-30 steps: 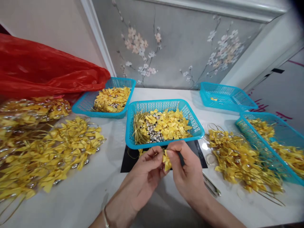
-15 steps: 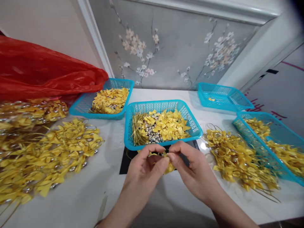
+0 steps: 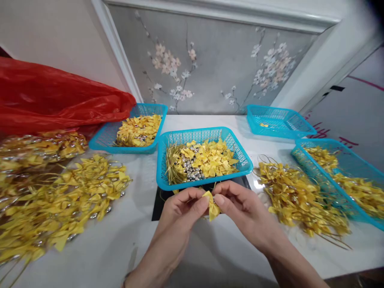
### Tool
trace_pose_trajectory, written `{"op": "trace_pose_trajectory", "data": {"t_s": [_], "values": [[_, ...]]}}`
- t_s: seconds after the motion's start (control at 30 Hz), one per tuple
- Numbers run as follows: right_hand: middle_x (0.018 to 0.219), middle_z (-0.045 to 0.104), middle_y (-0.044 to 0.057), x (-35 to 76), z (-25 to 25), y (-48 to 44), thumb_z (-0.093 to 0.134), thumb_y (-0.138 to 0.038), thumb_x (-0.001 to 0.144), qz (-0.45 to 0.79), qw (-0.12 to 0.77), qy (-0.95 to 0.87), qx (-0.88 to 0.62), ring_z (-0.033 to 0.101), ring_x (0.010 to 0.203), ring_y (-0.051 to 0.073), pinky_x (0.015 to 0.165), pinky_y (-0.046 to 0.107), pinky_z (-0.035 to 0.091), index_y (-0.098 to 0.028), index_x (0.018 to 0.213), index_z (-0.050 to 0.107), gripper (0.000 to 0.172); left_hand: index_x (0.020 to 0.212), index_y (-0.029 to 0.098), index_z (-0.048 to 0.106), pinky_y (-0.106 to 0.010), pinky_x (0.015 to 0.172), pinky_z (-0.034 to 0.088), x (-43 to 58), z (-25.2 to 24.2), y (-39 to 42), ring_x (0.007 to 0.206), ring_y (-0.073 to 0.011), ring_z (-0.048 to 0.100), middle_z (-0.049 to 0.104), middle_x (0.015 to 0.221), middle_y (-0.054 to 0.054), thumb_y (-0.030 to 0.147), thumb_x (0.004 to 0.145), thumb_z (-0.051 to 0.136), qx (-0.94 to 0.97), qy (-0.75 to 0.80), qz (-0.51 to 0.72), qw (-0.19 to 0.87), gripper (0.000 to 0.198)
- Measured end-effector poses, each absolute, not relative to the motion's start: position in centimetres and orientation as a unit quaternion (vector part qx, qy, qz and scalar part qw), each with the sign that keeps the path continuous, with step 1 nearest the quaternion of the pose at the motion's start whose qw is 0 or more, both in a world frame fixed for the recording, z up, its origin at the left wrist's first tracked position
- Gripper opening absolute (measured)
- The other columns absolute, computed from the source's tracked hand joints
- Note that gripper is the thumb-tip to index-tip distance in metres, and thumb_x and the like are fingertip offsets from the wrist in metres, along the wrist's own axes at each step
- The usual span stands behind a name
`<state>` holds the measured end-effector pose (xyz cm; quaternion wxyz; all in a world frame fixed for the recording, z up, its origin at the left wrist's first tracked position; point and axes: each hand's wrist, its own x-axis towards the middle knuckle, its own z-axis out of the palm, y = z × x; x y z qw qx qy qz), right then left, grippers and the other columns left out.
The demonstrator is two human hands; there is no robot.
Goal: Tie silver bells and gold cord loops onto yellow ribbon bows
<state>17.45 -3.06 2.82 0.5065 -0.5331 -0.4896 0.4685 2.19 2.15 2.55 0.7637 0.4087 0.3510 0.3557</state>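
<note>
A small yellow ribbon bow (image 3: pixel 213 209) is pinched between my two hands, just in front of the middle blue basket. My left hand (image 3: pixel 183 214) grips its left side between thumb and fingers. On the other side, the thumb and fingertips of my right hand (image 3: pixel 240 208) close on the bow's right edge. Whatever lies behind the fingertips is hidden. The middle basket (image 3: pixel 160 176) holds gold ties (image 3: pixel 174 166), silver bells or beads (image 3: pixel 193 173) and more yellow bows (image 3: pixel 216 158).
Yellow bows with silver beads lie heaped at left (image 3: pixel 69 196) and right (image 3: pixel 300 200). Other blue baskets stand at back left (image 3: pixel 102 138), back right (image 3: pixel 279 130) and far right (image 3: pixel 318 172). A red plastic bag (image 3: pixel 60 96) covers the left rear. A black panel (image 3: pixel 159 204) lies beneath the middle basket.
The yellow bow has turned up into clearer view between my fingertips. Both hands stay close together in nearly the same spot, and the camera view has shifted slightly.
</note>
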Motion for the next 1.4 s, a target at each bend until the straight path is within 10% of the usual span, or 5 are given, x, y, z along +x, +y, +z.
{"op": "trace_pose_trajectory", "data": {"t_s": [0.2, 0.4, 0.83, 1.4], "values": [[0.083, 0.065, 0.001, 16.3, 2.2, -3.2, 0.058, -0.021, 0.092, 0.294, 0.567, -0.54, -0.549, 0.063, 0.075, 0.015, 0.066, 0.028, 0.052, -0.021, 0.093, 0.06, 0.001, 0.07, 0.017, 0.073, -0.019, 0.07, 0.048, 2.6, 2.5, 2.1, 0.07, -0.0101, 0.057, 0.066, 0.072, 0.001, 0.027, 0.076, 0.079, 0.376, 0.367, 0.374, 0.764, 0.014], [0.094, 0.075, 0.005, 15.5, 1.3, -3.4, 0.052, 0.004, 0.086, -0.042, 0.498, -0.725, -0.474, 0.063, 0.089, 0.021, 0.078, 0.038, 0.047, -0.017, 0.099, 0.064, 0.028, 0.067, 0.016, 0.072, -0.014, 0.058, 0.046, 2.6, 2.4, 2.1, 0.059, -0.0063, 0.053, 0.062, 0.064, 0.003, 0.027, 0.073, 0.082, 0.333, 0.374, 0.4, 0.768, 0.016], [0.083, 0.065, 0.0, 16.9, 1.9, -3.5, 0.061, -0.026, 0.092, 0.304, 0.556, -0.55, -0.544, 0.063, 0.074, 0.015, 0.063, 0.027, 0.053, -0.024, 0.097, 0.064, 0.006, 0.074, 0.019, 0.075, -0.02, 0.073, 0.056, 2.5, 2.4, 1.7, 0.079, -0.0118, 0.061, 0.067, 0.083, 0.001, 0.031, 0.073, 0.083, 0.328, 0.366, 0.414, 0.767, 0.014], [0.073, 0.062, 0.001, 16.1, 3.3, -3.9, 0.056, -0.003, 0.087, 0.123, 0.556, -0.617, -0.543, 0.058, 0.063, 0.011, 0.055, 0.02, 0.047, -0.016, 0.084, 0.063, 0.016, 0.092, 0.028, 0.071, -0.013, 0.072, 0.048, 1.7, 2.2, 1.7, 0.079, -0.0077, 0.061, 0.068, 0.089, 0.004, 0.027, 0.08, 0.078, 0.469, 0.316, 0.378, 0.733, 0.014]]}}
